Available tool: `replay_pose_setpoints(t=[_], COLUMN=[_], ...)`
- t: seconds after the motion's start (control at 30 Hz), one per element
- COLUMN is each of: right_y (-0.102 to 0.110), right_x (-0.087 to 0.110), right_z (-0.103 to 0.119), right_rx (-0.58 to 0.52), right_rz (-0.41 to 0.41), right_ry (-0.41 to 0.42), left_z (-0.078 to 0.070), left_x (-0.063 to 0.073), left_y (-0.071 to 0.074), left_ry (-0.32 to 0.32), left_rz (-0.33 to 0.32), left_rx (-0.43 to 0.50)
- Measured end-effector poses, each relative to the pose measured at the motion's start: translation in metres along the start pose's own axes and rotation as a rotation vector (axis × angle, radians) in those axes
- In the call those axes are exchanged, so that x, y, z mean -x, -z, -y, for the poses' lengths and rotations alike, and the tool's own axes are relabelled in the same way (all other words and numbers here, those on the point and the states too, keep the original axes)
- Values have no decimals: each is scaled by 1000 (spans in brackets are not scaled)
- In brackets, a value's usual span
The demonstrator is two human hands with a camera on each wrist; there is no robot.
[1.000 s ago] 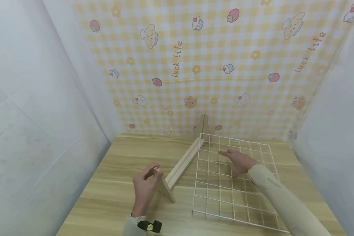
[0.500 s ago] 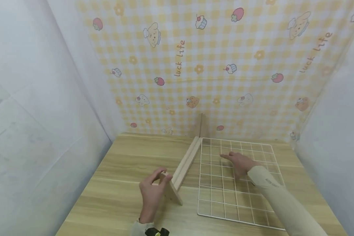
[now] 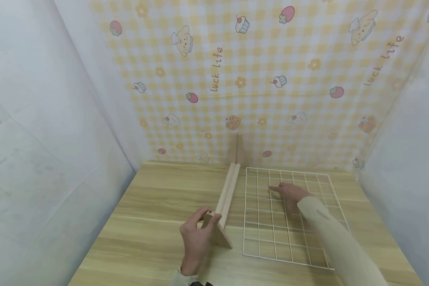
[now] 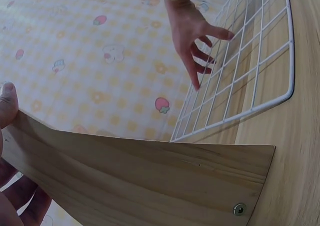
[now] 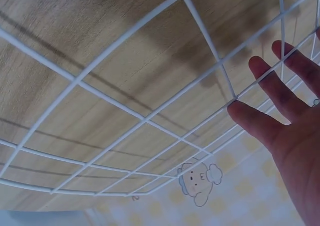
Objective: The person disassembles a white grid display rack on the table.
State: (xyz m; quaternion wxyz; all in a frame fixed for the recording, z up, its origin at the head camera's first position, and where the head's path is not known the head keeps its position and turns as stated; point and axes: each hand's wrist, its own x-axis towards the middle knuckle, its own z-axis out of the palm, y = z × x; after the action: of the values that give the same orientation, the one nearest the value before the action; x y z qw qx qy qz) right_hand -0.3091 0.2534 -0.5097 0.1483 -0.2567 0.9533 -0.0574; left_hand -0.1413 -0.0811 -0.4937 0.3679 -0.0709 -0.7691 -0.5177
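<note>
My left hand point(image 3: 197, 237) pinches the top of the near end board of a wooden stand point(image 3: 227, 194). That stand has a long double rail running back to another end piece point(image 3: 238, 149) by the back cloth. In the left wrist view the end board point(image 4: 140, 176) fills the lower part, with a bolt point(image 4: 239, 209) near its corner. My right hand point(image 3: 289, 194) has its fingers spread and fairly straight over a white wire grid point(image 3: 244, 210), right of the stand. In the right wrist view a fingertip point(image 5: 239, 109) touches the grid's wires.
Under both things is a wood-grain table point(image 3: 157, 198). A yellow checked cloth point(image 3: 200, 71) hangs behind it, and white sheets stand on the left point(image 3: 39, 159) and right point(image 3: 400, 159).
My left hand has moved right, turning the stand straighter from front to back. The grid has settled lower and now lies apart from the rail. My right hand has hardly moved.
</note>
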Motion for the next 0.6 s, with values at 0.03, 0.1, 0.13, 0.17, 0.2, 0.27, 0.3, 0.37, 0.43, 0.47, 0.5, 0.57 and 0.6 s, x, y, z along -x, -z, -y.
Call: replay_pose_setpoints(t=[0.03, 0.1, 0.13, 0.17, 0.2, 0.27, 0.3, 0.37, 0.43, 0.47, 0.5, 0.57, 0.6], right_y=[0, 1, 1, 1, 2, 2, 3, 4, 4, 4, 4, 3, 3], right_x=[-1, -4, -5, -5, -6, -9, -10, -11, -12, -12, -13, -13, -14], right_z=[0, 1, 1, 1, 0, 0, 0, -1, -2, -2, -3, -4, -5], right_rx=[1, 10, 12, 24, 32, 50, 65, 74, 71, 74, 79, 86, 91], right_rz=[10, 29, 33, 33, 32, 18, 9, -3, -11, -13, -22, -36, -42], right_ry=[-14, -29, -41, -46, -55, -62, -63, -70, -84, -86, -82, -76, -71], left_z=[-1, -2, -2, -3, -3, -5, -5, -7, -8, -9, -10, -11, -12], left_x=[0, 0, 0, 0, 0, 0, 0, 0, 1, 1, 1, 2, 2], left_y=[-1, -3, -5, -6, -7, -10, -11, -14, -17, -18, -20, -22, -23], left_ry=[-7, -25, -33, -50, -62, -79, -88, -100, -109, -110, -111, -114, -113], left_rz=[-5, -11, -11, -13, -14, -14, -13, -8, -4, -2, -3, -5, -6], left_rx=[-2, -7, -9, -18, -24, -33, -41, -48, -49, -48, -50, -51, -49])
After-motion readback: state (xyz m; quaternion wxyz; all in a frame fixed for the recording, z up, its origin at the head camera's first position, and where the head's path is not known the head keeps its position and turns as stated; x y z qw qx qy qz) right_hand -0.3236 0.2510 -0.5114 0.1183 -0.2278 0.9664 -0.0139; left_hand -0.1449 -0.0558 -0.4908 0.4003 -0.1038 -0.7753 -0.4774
